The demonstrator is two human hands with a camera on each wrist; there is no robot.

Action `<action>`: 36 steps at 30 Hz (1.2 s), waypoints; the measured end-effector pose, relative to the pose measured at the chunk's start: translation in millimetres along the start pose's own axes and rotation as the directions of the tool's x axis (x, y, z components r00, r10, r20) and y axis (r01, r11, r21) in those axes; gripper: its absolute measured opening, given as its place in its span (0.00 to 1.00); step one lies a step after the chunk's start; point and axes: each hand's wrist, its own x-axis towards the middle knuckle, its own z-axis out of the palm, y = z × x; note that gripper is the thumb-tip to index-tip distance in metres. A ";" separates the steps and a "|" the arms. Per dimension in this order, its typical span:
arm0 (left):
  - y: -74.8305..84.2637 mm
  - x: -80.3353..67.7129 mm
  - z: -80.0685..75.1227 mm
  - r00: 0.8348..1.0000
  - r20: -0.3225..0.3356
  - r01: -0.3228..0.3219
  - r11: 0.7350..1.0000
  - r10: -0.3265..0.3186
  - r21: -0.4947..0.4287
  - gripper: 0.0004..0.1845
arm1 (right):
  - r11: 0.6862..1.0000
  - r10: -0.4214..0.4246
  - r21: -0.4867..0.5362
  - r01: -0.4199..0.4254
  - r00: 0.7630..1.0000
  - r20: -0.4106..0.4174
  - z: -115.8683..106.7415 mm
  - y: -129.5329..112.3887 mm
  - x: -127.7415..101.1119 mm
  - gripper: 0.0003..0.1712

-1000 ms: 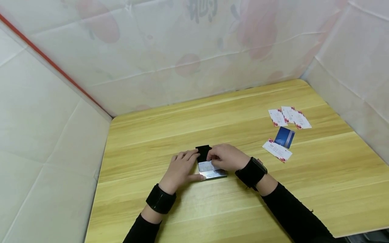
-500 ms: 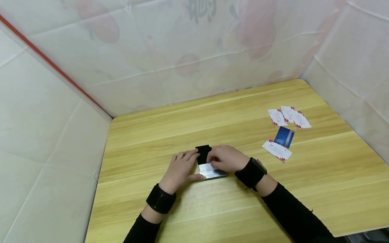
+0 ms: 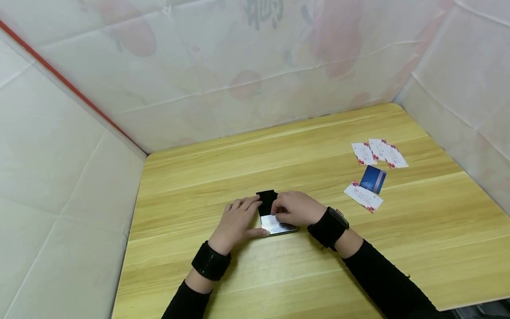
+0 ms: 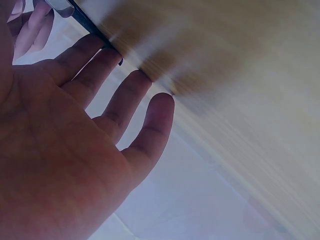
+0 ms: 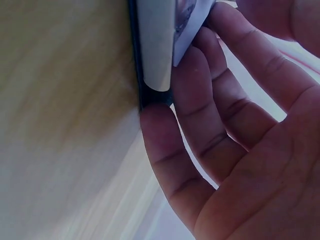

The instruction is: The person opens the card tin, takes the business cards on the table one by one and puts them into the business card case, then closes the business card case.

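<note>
I see the card case point(image 3: 275, 217) lying on the bench point(image 3: 279, 274) just in front of me, its black lid point(image 3: 267, 200) folded back on the far side and its silver tray point(image 3: 280, 228) toward me. A white card point(image 3: 272, 219) sits partly in the tray. My right hand point(image 3: 296, 207) comes in from the right, palm down, fingers curled over the case; in the right wrist view its fingers point(image 5: 200, 100) pinch the card point(image 5: 187, 22) against the silver edge point(image 5: 156, 45), so that grip is closed on the card. My left hand point(image 3: 236, 221) lies flat on the bench at the case's left side, thumb along the tray's near corner. In the left wrist view its fingers point(image 4: 125, 100) are straight and spread, the tips touching the case's dark edge point(image 4: 90, 25); that grip is spread and holds nothing. Both wrists carry black bands. Well apart to the right lie a blue card point(image 3: 373, 180) and several white cards with red corners point(image 3: 378, 153).
</note>
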 end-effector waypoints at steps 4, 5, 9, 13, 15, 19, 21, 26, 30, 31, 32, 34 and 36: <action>-0.2 0.0 1.4 1.000 -0.003 0.001 1.000 -0.001 0.001 0.46 | 1.000 0.001 -0.017 -0.001 1.000 0.001 1.5 1.1 -0.5 0.06; -0.2 -0.1 1.6 1.000 -0.001 0.001 1.000 -0.001 0.000 0.46 | 1.000 0.004 -0.021 -0.004 1.000 0.001 2.0 1.4 -0.5 0.06; -0.6 -0.9 1.4 1.000 0.006 0.002 1.000 -0.002 -0.001 0.47 | 0.999 0.013 -0.042 -0.013 1.000 -0.004 4.1 1.1 -0.5 0.06; -1.5 -1.5 0.2 1.000 0.004 0.004 1.000 -0.004 0.001 0.46 | 0.998 0.014 -0.061 -0.015 1.000 -0.017 4.9 -0.6 0.5 0.06; -1.9 -1.2 0.2 1.000 0.004 0.005 1.000 -0.005 0.001 0.46 | 0.998 0.011 -0.062 -0.012 1.000 -0.019 4.5 -1.5 0.8 0.05; -2.5 -0.9 1.1 1.000 0.011 0.008 1.000 -0.008 0.001 0.46 | 0.999 0.025 -0.044 -0.026 0.999 -0.020 2.1 -1.5 0.0 0.05; -3.0 -0.3 1.3 1.000 0.015 0.010 1.000 -0.010 0.003 0.46 | 0.998 0.038 -0.039 -0.039 0.999 -0.028 0.0 0.7 -0.4 0.06; -2.6 2.6 1.9 1.000 0.009 0.003 1.000 -0.003 0.003 0.47 | 0.991 0.105 -0.067 -0.113 0.989 -0.106 -10.6 15.5 -8.9 0.08; -1.4 4.4 2.4 1.000 0.010 -0.003 1.000 0.003 -0.003 0.48 | 0.974 0.187 -0.099 -0.206 0.967 -0.175 -22.3 35.9 -30.6 0.10; -1.3 4.6 2.4 1.000 0.015 0.000 1.000 0.000 -0.002 0.48 | 0.968 0.206 -0.108 -0.228 0.960 -0.188 -24.3 42.4 -38.1 0.11; -1.4 4.6 2.3 1.000 0.018 0.002 1.000 -0.002 -0.001 0.48 | 0.962 0.221 -0.116 -0.248 0.954 -0.201 -26.3 48.7 -45.7 0.11; -1.8 4.5 1.6 1.000 0.022 0.005 1.000 -0.005 -0.003 0.48 | 0.948 0.256 -0.132 -0.291 0.939 -0.228 -29.7 62.5 -62.7 0.13; -2.4 4.1 0.7 1.000 0.024 0.009 1.000 -0.009 -0.002 0.48 | 0.930 0.299 -0.141 -0.340 0.921 -0.248 -33.8 75.6 -79.9 0.16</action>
